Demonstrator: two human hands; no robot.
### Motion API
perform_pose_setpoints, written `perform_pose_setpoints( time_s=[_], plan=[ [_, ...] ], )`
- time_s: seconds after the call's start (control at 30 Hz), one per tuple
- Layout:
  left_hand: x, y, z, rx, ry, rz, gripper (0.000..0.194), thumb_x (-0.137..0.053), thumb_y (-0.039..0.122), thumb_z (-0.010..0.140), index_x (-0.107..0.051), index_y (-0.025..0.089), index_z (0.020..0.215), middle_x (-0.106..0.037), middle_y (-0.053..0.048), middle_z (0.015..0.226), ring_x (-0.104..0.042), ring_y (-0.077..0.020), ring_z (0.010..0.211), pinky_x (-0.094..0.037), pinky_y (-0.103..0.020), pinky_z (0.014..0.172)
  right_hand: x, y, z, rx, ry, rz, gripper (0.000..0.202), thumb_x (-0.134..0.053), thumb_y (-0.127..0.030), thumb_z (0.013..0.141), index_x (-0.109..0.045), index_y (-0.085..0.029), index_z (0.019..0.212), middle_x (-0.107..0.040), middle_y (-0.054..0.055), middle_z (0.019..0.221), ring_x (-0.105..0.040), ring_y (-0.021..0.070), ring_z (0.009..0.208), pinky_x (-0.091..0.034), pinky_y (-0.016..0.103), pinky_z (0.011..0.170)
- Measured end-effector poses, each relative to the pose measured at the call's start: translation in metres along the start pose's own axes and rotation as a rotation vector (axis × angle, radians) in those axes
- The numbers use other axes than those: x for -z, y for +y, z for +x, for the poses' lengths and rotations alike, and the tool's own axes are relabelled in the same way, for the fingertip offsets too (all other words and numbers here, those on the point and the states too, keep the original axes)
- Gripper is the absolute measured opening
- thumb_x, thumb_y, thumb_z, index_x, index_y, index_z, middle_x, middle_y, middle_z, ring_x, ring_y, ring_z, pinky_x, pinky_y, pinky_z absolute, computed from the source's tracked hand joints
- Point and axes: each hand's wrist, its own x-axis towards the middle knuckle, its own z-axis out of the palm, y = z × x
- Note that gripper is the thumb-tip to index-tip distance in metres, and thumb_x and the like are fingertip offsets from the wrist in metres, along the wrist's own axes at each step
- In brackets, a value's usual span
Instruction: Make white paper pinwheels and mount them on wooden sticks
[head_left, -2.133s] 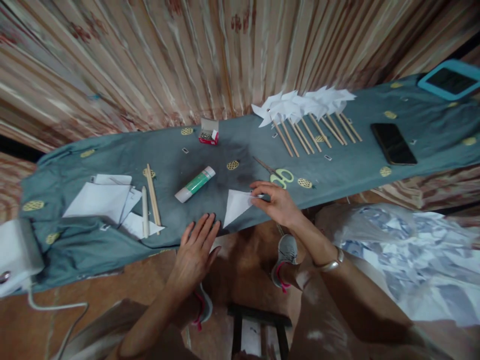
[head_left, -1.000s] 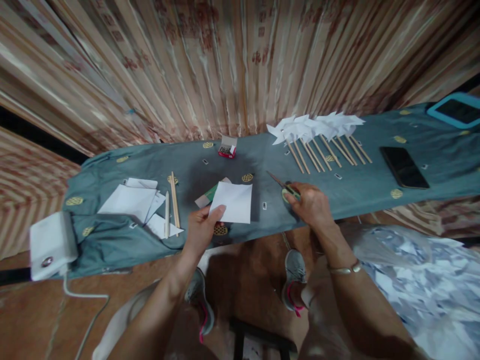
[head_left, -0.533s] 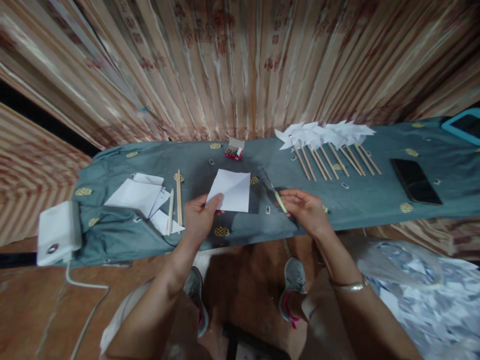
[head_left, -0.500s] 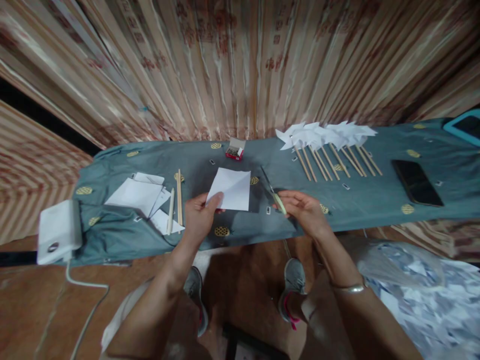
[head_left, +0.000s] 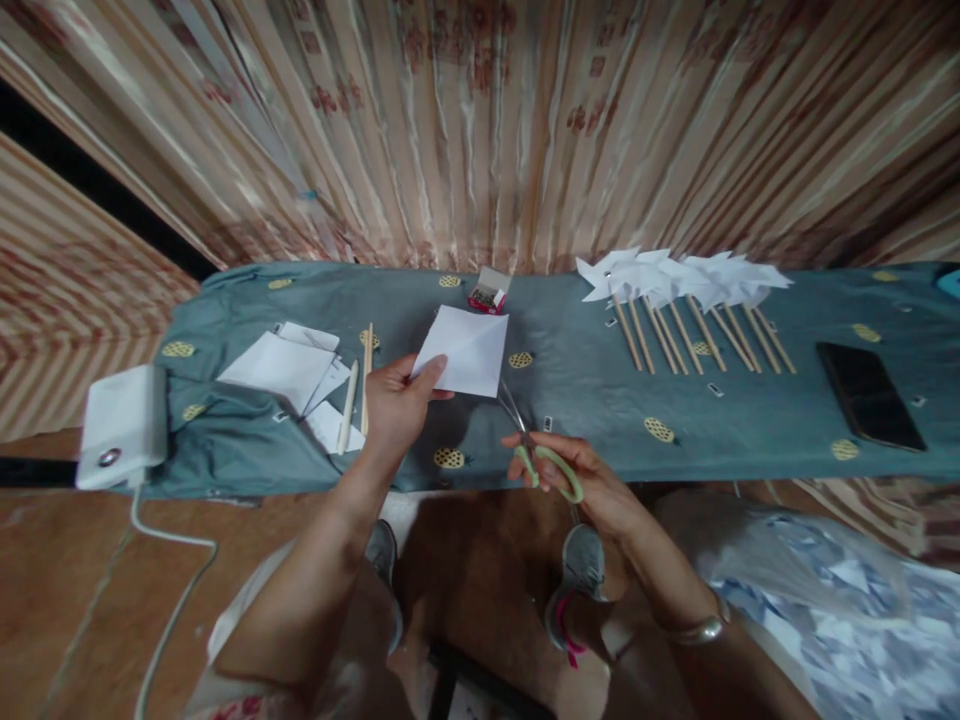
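White paper (head_left: pixel 466 350) is pinched in our left hand (head_left: pixel 397 405). Our right hand (head_left: pixel 601 487) holds scissors (head_left: pixel 523 428), blades (head_left: pixel 511 402) slanting to the paper's near-right corner.

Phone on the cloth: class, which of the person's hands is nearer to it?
Right. The right hand, holding scissors, is left of the phone; the left hand, holding paper, is farther left.

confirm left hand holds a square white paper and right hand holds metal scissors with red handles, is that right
Not red: the head view shows the right hand holding metal scissors with pale green handles; the left hand does hold a square white paper.
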Motion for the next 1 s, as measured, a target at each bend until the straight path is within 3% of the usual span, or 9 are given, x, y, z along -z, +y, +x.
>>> perform_pose_setpoints(
  time_s=[0.13,0.47,0.73,1.0],
  plan=[
    [-0.005,-0.003,-0.004,0.01,-0.048,-0.026,0.035,-0.079,0.045,0.065,-0.076,0.012,0.075,-0.072,-0.004,0.069,-0.065,-0.0165,0.06,-0.061,-0.029,0.05,-0.001,0.0,0.001,-0.008,-0.019,-0.008,0.054,-0.08,-0.056,0.071,-0.075,-0.018,0.108,-0.07,0.004,0.079,-0.053,0.011,0.066,-0.042,0.026,0.062],
    [-0.012,-0.002,-0.011,0.042,-0.079,-0.003,0.01,-0.071,0.025,0.071,-0.074,0.016,0.068,-0.069,0.0,0.065,-0.062,-0.0149,0.058,-0.06,-0.029,0.05,0.001,0.0,0.003,0.02,0.012,-0.053,0.055,-0.079,-0.058,0.072,-0.075,-0.018,0.11,-0.069,0.003,0.076,-0.052,0.0109,0.064,-0.045,0.027,0.062],
    [-0.012,-0.004,-0.011,0.045,-0.085,0.019,0.012,-0.069,0.024,0.072,-0.074,0.014,0.07,-0.067,0.0,0.065,-0.061,-0.0138,0.059,-0.059,-0.027,0.05,0.002,-0.001,0.004,0.031,-0.003,-0.074,0.055,-0.077,-0.056,0.074,-0.074,-0.015,0.111,-0.069,0.004,0.077,-0.052,0.011,0.063,-0.047,0.028,0.063],
    [-0.011,-0.006,-0.012,0.027,-0.105,0.01,0.019,-0.073,0.035,0.07,-0.073,0.015,0.068,-0.066,0.0,0.064,-0.06,-0.0142,0.058,-0.059,-0.028,0.051,0.0,-0.004,0.004,0.004,0.007,-0.053,0.055,-0.08,-0.055,0.071,-0.076,-0.014,0.107,-0.069,0.004,0.074,-0.053,0.0108,0.062,-0.046,0.028,0.062]
  ],
)
